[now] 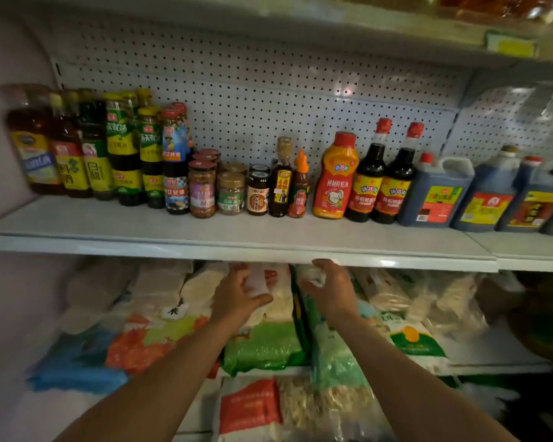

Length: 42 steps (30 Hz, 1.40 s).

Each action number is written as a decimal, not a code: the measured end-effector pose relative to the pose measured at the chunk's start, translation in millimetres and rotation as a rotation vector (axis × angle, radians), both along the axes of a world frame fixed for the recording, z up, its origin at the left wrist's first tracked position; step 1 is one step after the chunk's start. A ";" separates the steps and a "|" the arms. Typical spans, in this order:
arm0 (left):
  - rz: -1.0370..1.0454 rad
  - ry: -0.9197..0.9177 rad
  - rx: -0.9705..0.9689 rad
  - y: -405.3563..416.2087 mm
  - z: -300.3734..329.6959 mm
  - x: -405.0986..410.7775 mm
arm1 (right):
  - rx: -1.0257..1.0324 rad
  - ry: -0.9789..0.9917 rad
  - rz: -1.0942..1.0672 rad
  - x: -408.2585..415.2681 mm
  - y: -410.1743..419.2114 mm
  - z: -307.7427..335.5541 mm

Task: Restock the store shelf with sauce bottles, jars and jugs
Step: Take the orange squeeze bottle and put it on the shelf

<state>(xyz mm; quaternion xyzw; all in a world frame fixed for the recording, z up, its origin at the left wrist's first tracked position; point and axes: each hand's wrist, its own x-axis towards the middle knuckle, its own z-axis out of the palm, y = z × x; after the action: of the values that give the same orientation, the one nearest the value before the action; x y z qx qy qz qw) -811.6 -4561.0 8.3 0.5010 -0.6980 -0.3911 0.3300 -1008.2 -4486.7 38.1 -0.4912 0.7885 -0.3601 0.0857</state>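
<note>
1. Head view shows the sauce bottles (115, 148), jars (201, 189) and jugs (436, 193) in one row at the back of the shelf (237, 247), with its front strip bare
2. Tall bottles stand at the left, small jars in the middle, the orange squeeze bottle (334, 177) and two dark bottles just right of them, jugs at the far right
3. Left hand (237, 298) and right hand (332, 291) hang below the shelf edge, fingers spread and relaxed, gripping nothing, in front of the bags (265, 346) on the lower shelf
4. No new stock shows in view, so I judge the step is fetching the next item or facing up the row
5. To do it well: match each item to its own kind, set it in front of its twin, label outward, upright
6. Lift heavy jugs with both hands and clear the shelf lip, so neighbours do not topple
</note>
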 end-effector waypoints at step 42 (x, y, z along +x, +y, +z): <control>-0.161 -0.216 0.766 121.3 -657.7 1.3 | 0.872 -0.525 -0.040 -13.4 156.3 -704.8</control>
<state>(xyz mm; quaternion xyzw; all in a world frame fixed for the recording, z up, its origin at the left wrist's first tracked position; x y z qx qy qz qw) -810.3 -4439.7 -649.4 0.5695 -0.5694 -0.5928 0.0125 -1021.6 -4330.4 -666.7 -0.2876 0.8266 -0.1104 0.4710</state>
